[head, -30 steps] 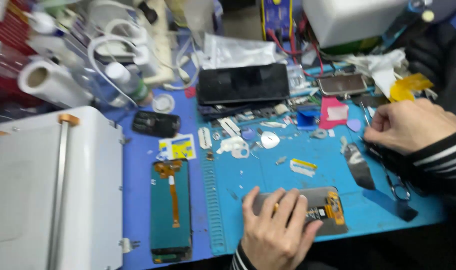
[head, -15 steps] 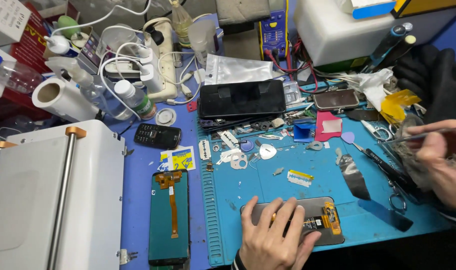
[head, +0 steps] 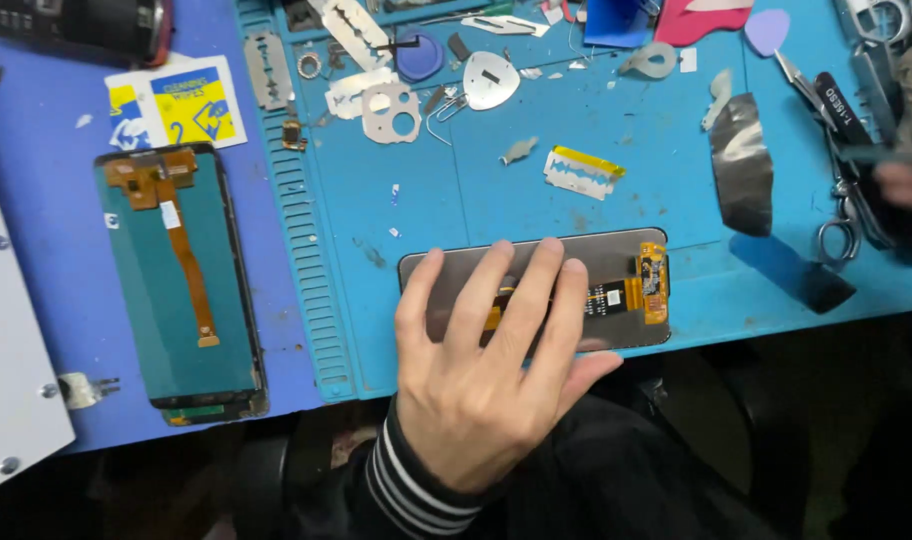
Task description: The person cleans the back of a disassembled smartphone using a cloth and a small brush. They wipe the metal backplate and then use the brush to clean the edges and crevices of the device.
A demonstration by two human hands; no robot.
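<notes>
The view had dropped closer over the mat (head: 456,200). The left hand (head: 486,370) stayed spread flat on the screen panel (head: 616,290) at the mat's near edge. The right hand (head: 906,185), moved to the right edge, was blurred; grip unclear. Two panels counted, the second panel (head: 176,280) lying left.

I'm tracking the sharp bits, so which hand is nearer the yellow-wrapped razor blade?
Left. The left hand lies just below the razor blade; the right hand is off at the right edge.

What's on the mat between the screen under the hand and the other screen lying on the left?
Between the phone screen under the left hand and the teal screen, the head view shows only the mat's ribbed edge strip.
</notes>
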